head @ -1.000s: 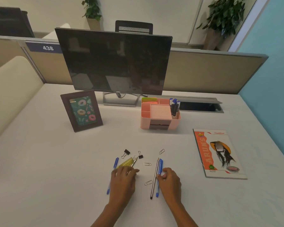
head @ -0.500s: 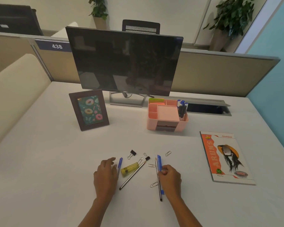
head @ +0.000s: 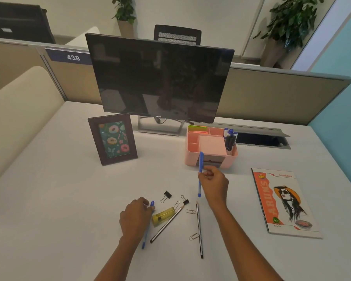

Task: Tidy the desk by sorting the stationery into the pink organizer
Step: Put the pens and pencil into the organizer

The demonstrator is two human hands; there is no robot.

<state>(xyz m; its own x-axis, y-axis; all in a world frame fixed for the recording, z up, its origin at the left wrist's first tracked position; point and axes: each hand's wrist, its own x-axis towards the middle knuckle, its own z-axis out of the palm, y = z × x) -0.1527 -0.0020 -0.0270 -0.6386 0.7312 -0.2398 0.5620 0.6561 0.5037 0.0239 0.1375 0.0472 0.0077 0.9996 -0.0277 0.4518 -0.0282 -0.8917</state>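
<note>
The pink organizer stands mid-desk with markers in its right slot. My right hand holds a blue pen upright above the desk, just in front of the organizer. My left hand rests over a second blue pen, its fingers curled at the pen's cap. On the desk between my hands lie a yellow highlighter, two dark pencils, two black binder clips and several paper clips.
A dark monitor stands behind the organizer, a framed donut picture to its left. An orange notebook lies at the right. A cable slot is open at the desk's back.
My right hand lifted one blue pen off the desk and carried it toward the organizer, leaving the pencil behind. My left hand closed onto the other blue pen.
</note>
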